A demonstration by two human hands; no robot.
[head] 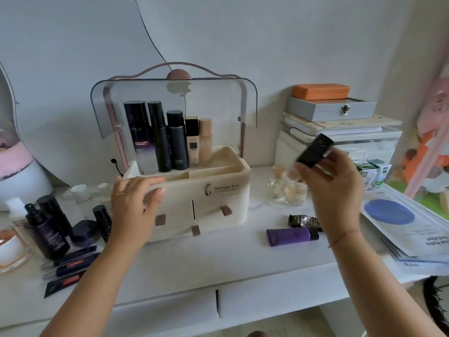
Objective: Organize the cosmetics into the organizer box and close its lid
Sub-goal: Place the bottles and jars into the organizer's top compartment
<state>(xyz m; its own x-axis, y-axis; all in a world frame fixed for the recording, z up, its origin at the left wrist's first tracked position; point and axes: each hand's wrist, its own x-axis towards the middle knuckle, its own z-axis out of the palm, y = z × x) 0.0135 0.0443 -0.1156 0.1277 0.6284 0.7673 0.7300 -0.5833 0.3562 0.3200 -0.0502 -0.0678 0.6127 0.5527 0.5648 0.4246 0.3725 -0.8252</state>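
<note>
One black tube [314,150] pinched by right fingers [340,158]; left fingers [145,182] touch organizer box [213,205].

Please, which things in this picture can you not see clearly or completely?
Head view:
- Black item in the right hand: motion blur, so its kind and label cannot be read.
- Organizer box: its front wall hides the floors of the front compartments.
- Glass bottles: partly behind the right hand.
- Orange-tinted jar: cut off by the left edge.
</note>
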